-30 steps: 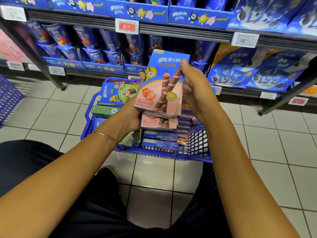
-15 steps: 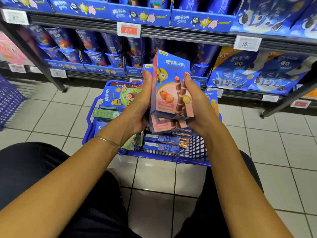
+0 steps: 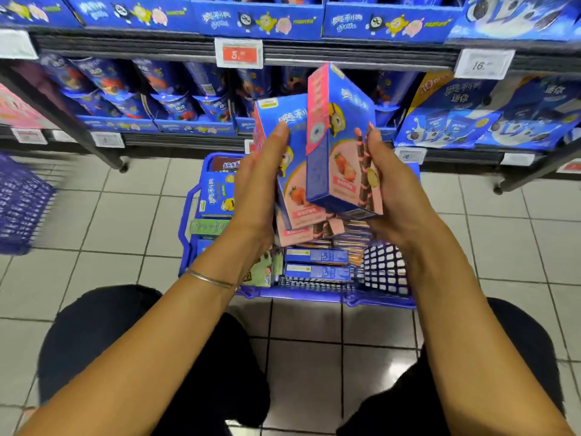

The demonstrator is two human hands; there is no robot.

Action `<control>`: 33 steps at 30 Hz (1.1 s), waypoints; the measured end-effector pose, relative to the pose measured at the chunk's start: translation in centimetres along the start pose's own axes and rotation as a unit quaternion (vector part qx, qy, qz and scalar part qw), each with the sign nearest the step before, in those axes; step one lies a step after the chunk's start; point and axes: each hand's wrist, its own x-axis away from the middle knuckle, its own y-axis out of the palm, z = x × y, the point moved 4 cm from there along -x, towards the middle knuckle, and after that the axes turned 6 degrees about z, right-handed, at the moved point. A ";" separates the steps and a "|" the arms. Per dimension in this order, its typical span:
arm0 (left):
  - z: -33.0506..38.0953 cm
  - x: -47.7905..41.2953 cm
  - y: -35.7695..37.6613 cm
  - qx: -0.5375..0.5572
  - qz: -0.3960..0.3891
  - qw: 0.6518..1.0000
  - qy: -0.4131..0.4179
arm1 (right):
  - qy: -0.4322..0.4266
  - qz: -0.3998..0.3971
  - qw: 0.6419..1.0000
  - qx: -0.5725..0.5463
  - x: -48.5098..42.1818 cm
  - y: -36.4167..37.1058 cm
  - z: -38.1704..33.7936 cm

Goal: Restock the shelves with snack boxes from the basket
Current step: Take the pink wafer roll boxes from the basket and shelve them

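Observation:
A blue plastic basket (image 3: 380, 272) stands on the floor in front of me, filled with blue, green and pink snack boxes. Above it I hold several blue-and-pink strawberry wafer-roll boxes upright between both hands. My right hand (image 3: 390, 190) grips the front box (image 3: 341, 143), which is turned edge-on and tilted. My left hand (image 3: 261, 180) holds the box behind it (image 3: 292, 127) with fingers along its face. More pink boxes (image 3: 301, 228) sit under these, partly hidden by my palms. The lower shelf (image 3: 176, 140) with blue cups is just beyond.
An upper shelf (image 3: 345, 55) carries blue cartons and price tags. Large blue snack bags (image 3: 471, 121) fill the right side of the lower shelf. A purple basket (image 3: 22, 202) is at the left edge. White floor tiles surround the basket; my dark-clothed knees flank it.
Both hands lifted the boxes higher toward the shelf. The front box turned edge-on and separated from the one behind, which my left hand now holds by its face.

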 end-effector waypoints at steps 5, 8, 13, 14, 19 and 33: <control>8.6 3.1 1.7 -0.061 0.084 0.993 0.051 | 0.005 0.024 0.994 0.105 4.2 5.3 -7.4; 14.5 6.7 3.5 -0.080 0.076 0.993 0.053 | 0.017 0.023 0.991 0.133 7.9 8.3 -13.4; 26.7 13.8 6.9 -0.075 0.044 0.996 0.021 | 0.030 -0.016 0.980 0.195 15.8 14.8 -24.8; 29.5 15.3 7.7 -0.072 0.034 0.997 0.022 | 0.026 -0.018 0.977 0.211 17.3 16.1 -27.1; 40.5 22.3 10.5 -0.064 0.046 0.996 0.041 | 0.002 -0.037 0.976 0.214 24.5 22.5 -37.0; 64.3 27.2 10.7 0.074 0.069 0.971 0.217 | -0.209 -0.163 0.943 0.203 32.6 40.3 -53.5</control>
